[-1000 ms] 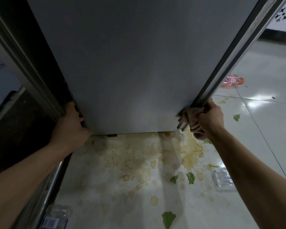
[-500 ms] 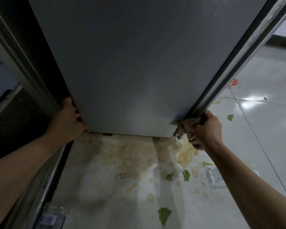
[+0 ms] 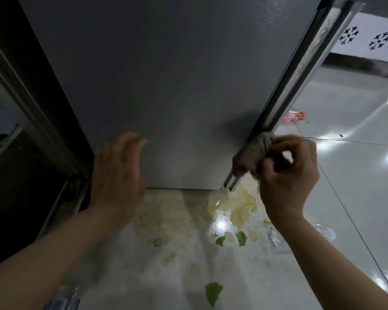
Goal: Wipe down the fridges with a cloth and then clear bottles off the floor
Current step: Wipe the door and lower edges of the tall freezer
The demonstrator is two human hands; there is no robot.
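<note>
I see the right hand (image 3: 287, 175) w/ its grip curled tight round a bunched cloth (image 3: 252, 153), pressing it on the fridge (image 3: 166, 86) door edge strip near the bottom corner. Left hand (image 3: 118, 175) grip is slack, fingers loosely bent, holding nothing, by the door face. Pink bottle (image 3: 292, 117) lies on the floor (image 3: 356, 175) beyond the right grip; stains & leaf bits below it.

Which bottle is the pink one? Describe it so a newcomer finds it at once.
Start at the grey fridge door and follow its metal edge strip down to the cloth. Just right of the strip, on the white tiled floor, lies the pink bottle, on its side, the only coloured one.
</note>
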